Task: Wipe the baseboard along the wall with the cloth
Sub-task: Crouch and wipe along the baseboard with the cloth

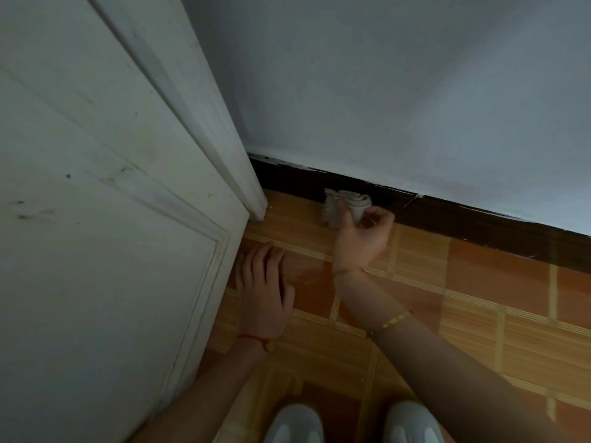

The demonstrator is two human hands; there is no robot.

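White cloth point(347, 206) is pinched by the right hand point(363, 238) against the dark baseboard point(479, 223) near the door point(96, 219). The left hand point(263, 292) is laid flat, holding nothing. Next, a sideways slide is probably needed.

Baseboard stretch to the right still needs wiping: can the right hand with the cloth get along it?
Probably yes. The right hand already holds the cloth against the baseboard, and nothing stands on the floor along it rightward. The left hand rests flat, out of the way.
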